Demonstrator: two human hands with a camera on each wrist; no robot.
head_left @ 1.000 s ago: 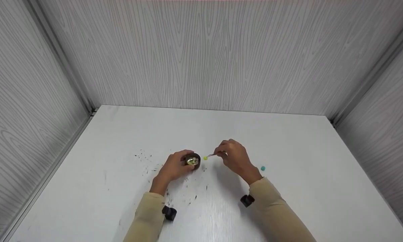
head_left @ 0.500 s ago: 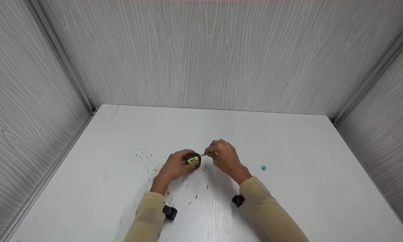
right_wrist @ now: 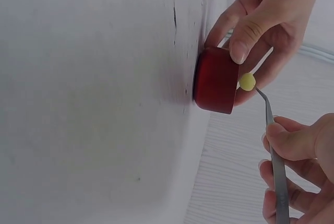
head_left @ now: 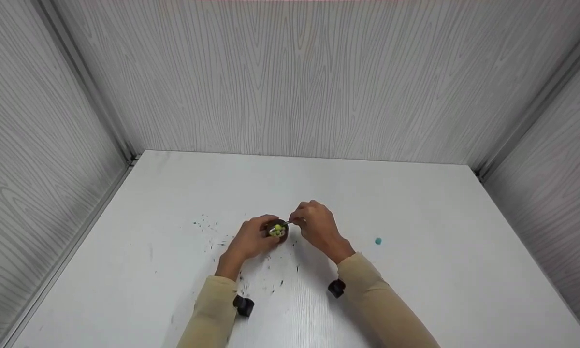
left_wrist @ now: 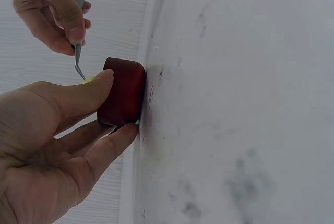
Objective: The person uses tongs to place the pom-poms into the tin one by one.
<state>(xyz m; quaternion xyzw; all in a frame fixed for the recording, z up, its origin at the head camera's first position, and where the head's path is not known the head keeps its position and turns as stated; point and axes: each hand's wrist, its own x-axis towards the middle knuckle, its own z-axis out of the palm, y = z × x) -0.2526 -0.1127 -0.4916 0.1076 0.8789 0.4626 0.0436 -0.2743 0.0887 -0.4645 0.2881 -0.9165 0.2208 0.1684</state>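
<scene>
My left hand [head_left: 251, 240] grips a small dark red cup [right_wrist: 216, 82] on the white table, thumb on one side and fingers on the other. Several pale green and pinkish balls [head_left: 279, 233] lie inside it in the head view. With thumb and fingers my right hand [head_left: 316, 226] pinches bent-tip metal tweezers [right_wrist: 277, 169]. At their tip sits a yellow ball [right_wrist: 247, 81], right at the cup's mouth; whether it touches the other balls cannot be told. In the left wrist view, the thumb mostly hides that ball.
A teal ball [head_left: 378, 240] lies on the table to the right of my right hand. Dark specks and smudges [head_left: 206, 222] mark the white tabletop [head_left: 415, 203] around the cup. Grey wood-grain panels [head_left: 290, 77] stand along the back and both sides.
My right hand has moved left, bringing the tweezers and yellow ball from beside the cup to its mouth. The left hand and cup have stayed in place.
</scene>
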